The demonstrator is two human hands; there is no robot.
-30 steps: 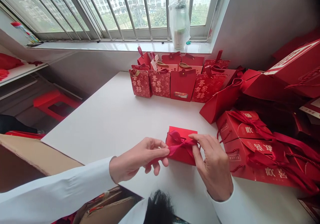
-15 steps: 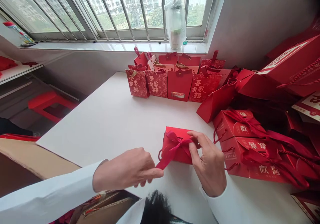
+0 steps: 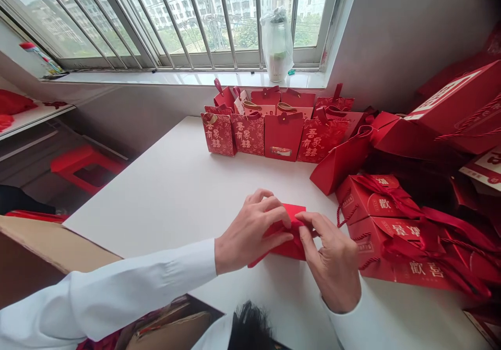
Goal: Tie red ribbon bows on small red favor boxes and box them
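Note:
A small red gift box (image 3: 295,210) lies on the white table in front of me, with a red ribbon (image 3: 298,233) tied across it. My left hand (image 3: 260,227) is over the box's left part, its thumb and fingers closed about the ribbon at the bow and hiding much of it. From the right, my right hand (image 3: 332,261) pinches the ribbon at the bow's other side between thumb and forefinger. One ribbon tail (image 3: 257,261) sticks out below my left hand at the box's lower left.
Red gift bags (image 3: 284,136) stand in rows at the table's (image 3: 164,193) far edge. Red boxes with ribbons (image 3: 407,245) are piled on the right. A cardboard box (image 3: 58,243) is at the left, and a plastic-wrapped jar (image 3: 277,47) stands on the windowsill.
My left hand has let go of the ribbon tail's end and moved up and right onto the bow. My right hand keeps its pinch there.

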